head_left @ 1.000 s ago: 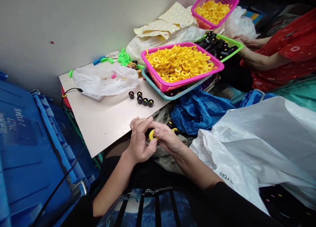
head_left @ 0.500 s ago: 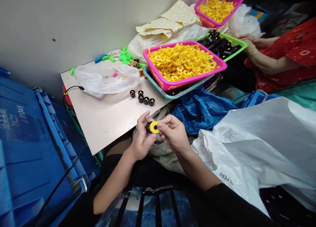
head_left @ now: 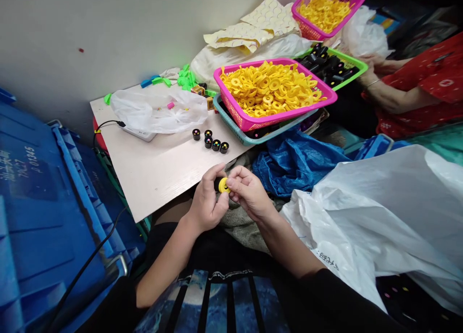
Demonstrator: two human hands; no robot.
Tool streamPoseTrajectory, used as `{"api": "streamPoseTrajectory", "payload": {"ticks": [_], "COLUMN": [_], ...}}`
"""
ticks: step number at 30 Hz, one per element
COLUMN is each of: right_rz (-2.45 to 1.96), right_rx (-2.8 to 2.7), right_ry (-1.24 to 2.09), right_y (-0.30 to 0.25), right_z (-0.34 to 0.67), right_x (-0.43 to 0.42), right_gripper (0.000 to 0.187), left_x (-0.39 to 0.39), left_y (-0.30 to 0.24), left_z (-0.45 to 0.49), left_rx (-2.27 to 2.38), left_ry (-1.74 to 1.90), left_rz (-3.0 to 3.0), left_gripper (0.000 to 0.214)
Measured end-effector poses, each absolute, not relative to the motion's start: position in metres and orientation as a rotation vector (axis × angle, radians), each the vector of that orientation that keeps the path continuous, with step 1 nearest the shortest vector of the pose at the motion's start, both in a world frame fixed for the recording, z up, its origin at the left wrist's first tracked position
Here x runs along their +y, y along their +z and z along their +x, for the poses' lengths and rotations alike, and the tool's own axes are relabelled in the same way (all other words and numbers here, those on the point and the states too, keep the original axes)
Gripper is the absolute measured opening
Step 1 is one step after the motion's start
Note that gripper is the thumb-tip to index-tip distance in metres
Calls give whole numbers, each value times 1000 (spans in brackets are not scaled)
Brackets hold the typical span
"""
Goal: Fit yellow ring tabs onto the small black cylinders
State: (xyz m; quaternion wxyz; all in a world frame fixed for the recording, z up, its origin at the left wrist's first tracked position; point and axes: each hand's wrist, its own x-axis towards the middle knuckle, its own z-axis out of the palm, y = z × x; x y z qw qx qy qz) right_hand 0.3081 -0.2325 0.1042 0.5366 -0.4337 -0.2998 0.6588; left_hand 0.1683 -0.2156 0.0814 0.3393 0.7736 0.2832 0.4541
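Note:
Close to my lap, my left hand [head_left: 209, 198] is wrapped round a black cylindrical piece [head_left: 217, 183], mostly hidden by the fingers. A yellow plastic ring [head_left: 223, 185] lies against the end of that piece. Thumb and fingertips of my right hand [head_left: 248, 189] pinch the ring's right side. Just beyond my hands, several short black cylinders [head_left: 216, 145] with coloured dots inside stand on the white tabletop [head_left: 155, 178]. Behind them, a pink basket [head_left: 249, 123] is heaped with yellow rings [head_left: 269, 87] that have small tabs.
A blue-grey basket [head_left: 249, 141] sits beneath the pink one. Left stand blue crates [head_left: 39, 193]; a white plastic bag [head_left: 390, 202] spreads on the right. A plastic bag [head_left: 159, 111] lies on the tabletop. Beside a green basket [head_left: 349, 79], a person in red [head_left: 415, 87] works.
The yellow ring has turned and now shows more edge-on against the black piece. My right fingers have shifted slightly left with it. The whole view has moved a little.

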Motion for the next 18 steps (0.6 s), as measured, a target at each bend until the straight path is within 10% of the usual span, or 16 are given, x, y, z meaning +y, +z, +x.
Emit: {"api": "streamPoseTrajectory", "payload": {"ticks": [18], "right_rz": [-790], "right_rx": [-752], "right_ry": [1683], "right_y": [84], "right_z": [297], "right_x": [-232], "right_gripper": [44], "left_x": [-210], "left_y": [82], "left_z": [175], "left_rx": [747], "left_ry": [1277], "left_rz": [2247], "left_gripper": [56]}}
